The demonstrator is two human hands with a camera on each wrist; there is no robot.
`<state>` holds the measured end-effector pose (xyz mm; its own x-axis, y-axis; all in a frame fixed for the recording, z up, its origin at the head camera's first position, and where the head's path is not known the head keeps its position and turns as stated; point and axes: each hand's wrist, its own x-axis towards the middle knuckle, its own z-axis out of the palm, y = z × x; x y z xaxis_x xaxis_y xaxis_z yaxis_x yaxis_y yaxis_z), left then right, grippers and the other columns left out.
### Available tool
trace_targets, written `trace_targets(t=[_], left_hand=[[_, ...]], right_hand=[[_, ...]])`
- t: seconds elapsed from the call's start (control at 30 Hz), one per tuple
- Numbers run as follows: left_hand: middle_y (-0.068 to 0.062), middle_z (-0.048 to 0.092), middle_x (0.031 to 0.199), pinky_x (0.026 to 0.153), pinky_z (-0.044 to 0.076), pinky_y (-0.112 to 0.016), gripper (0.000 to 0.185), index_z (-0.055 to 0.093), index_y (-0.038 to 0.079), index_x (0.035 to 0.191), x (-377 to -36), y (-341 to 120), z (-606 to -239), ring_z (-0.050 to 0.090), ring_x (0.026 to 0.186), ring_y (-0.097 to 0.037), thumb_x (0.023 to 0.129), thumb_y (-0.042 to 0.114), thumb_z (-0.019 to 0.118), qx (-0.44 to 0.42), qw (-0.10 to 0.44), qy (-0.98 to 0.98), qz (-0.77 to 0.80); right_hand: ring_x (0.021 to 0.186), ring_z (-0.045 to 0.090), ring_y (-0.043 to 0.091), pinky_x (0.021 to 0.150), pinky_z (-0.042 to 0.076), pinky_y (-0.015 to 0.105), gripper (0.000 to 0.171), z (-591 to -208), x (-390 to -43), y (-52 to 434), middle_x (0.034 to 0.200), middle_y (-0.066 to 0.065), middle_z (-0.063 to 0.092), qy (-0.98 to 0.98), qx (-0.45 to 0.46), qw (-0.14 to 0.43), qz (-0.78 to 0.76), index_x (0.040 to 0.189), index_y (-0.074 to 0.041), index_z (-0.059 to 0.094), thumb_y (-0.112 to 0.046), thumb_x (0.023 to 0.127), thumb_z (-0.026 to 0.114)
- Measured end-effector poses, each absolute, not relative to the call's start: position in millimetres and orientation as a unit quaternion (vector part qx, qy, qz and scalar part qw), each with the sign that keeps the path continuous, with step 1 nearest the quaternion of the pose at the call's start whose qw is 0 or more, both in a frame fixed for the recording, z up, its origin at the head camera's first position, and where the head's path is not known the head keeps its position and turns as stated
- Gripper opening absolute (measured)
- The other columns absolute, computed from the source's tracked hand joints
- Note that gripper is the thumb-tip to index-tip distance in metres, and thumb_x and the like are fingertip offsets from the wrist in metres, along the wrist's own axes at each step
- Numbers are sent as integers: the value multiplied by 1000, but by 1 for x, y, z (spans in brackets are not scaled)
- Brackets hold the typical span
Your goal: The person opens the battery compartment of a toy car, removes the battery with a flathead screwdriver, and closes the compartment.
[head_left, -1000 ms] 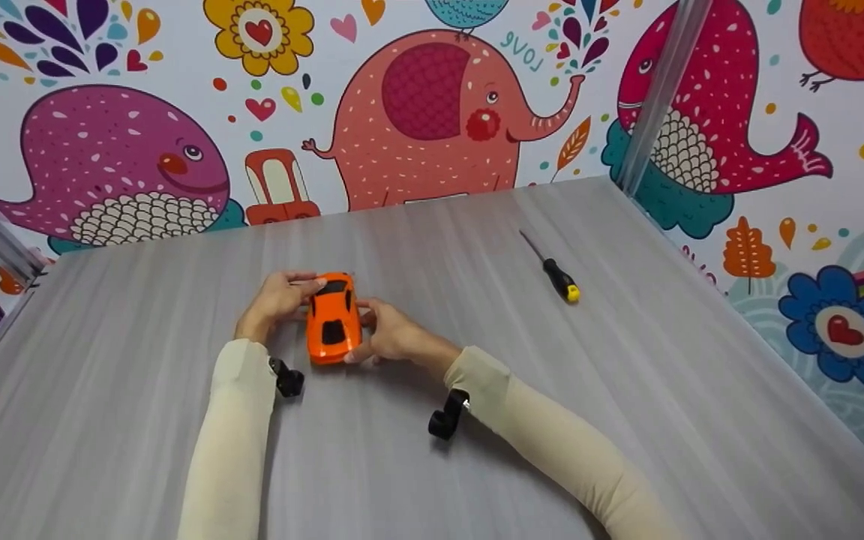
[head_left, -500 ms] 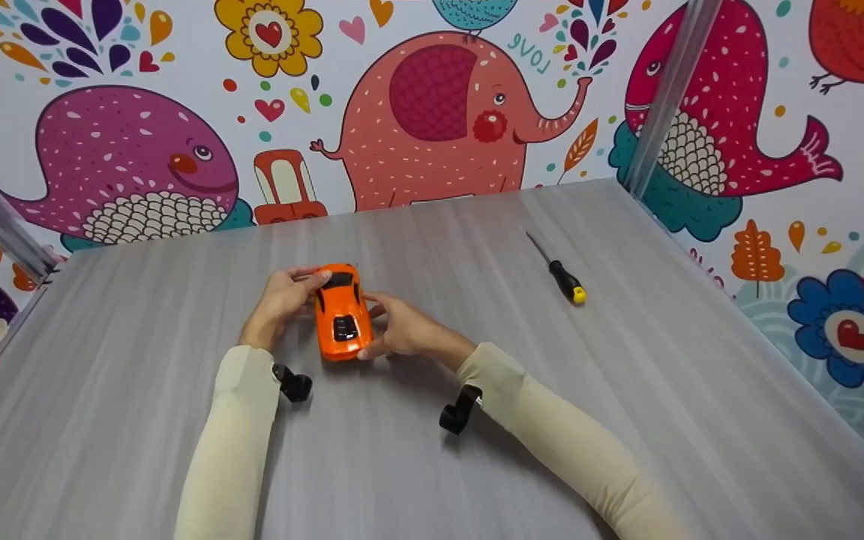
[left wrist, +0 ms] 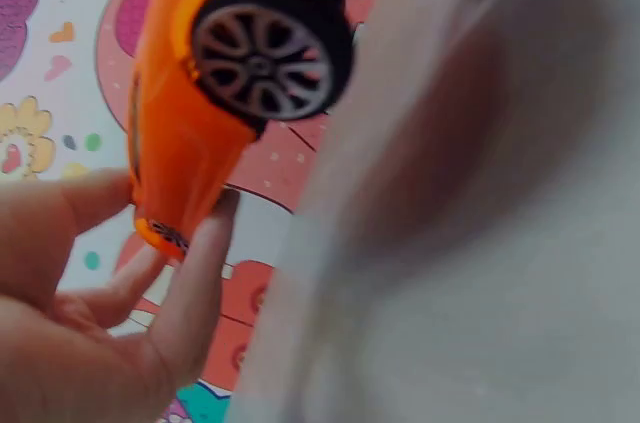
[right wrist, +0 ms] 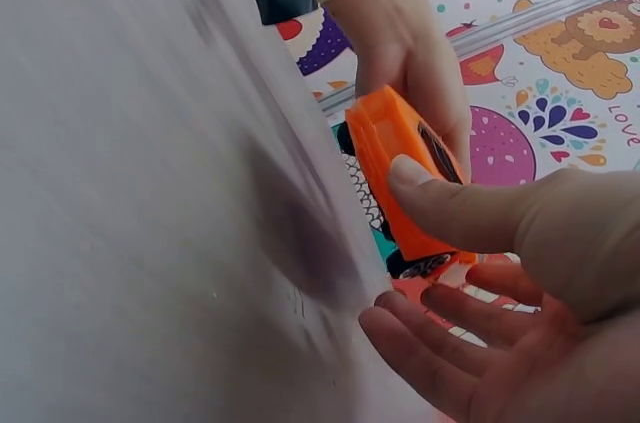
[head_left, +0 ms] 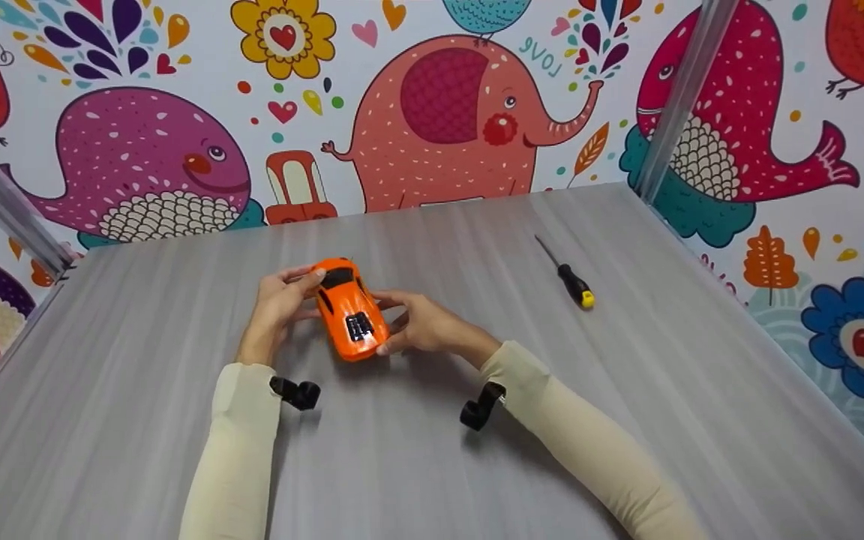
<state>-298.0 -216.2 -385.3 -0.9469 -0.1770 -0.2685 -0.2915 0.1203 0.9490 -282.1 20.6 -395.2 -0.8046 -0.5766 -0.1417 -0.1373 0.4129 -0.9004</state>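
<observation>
Head view: orange toy car (head_left: 348, 309) pinched between both hands, left (head_left: 276, 304) and right (head_left: 426, 326), above grey table (head_left: 627, 390).

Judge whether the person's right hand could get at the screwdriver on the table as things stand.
Probably yes, once it lets go. The right hand now grips the orange toy car together with the left hand. The screwdriver lies apart on its right, with only bare table between them.
</observation>
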Motion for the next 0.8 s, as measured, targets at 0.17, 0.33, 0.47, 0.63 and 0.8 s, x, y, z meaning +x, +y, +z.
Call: trace_targets(t=[0.17, 0.33, 0.47, 0.63, 0.8], left_hand=[[-17, 56, 143, 74, 62, -26, 52, 49, 7, 146, -291, -216, -376, 63, 111, -21, 100, 27, 62, -177, 38, 733, 656], [-15, 56, 142, 82, 62, -31, 52, 49, 7, 146, -283, -217, -372, 64, 109, -21, 99, 26, 64, -194, 29, 723, 663], [-16, 56, 141, 78, 62, -30, 54, 49, 6, 145, -280, -213, -371, 65, 107, -21, 97, 24, 66, -194, 11, 709, 677], [-17, 55, 139, 66, 62, -27, 52, 49, 4, 142, -279, -205, -370, 66, 103, -20, 96, 20, 67, -189, -3, 713, 675], [-18, 56, 139, 66, 62, -27, 51, 47, 7, 144, -279, -200, -371, 65, 105, -23, 97, 18, 64, -197, 5, 710, 676]], right_hand=[[111, 67, 25, 77, 62, 31, 82, -396, -282, 29, 147, 12, 53, 798, -233, 213, -514, 151, -17, 46, 2, 79, 81], [112, 66, 26, 80, 62, 33, 74, -398, -281, 34, 142, 13, 57, 788, -248, 201, -526, 148, -13, 50, 3, 81, 79], [116, 66, 27, 86, 60, 31, 70, -398, -281, 39, 141, 13, 60, 790, -260, 194, -519, 146, -12, 52, 2, 82, 78], [125, 61, 30, 97, 57, 35, 69, -396, -281, 44, 145, 11, 57, 786, -250, 210, -526, 147, -11, 51, -4, 84, 77], [128, 59, 30, 106, 52, 39, 77, -397, -280, 45, 148, 8, 54, 789, -232, 207, -530, 151, -13, 46, -12, 82, 82]])
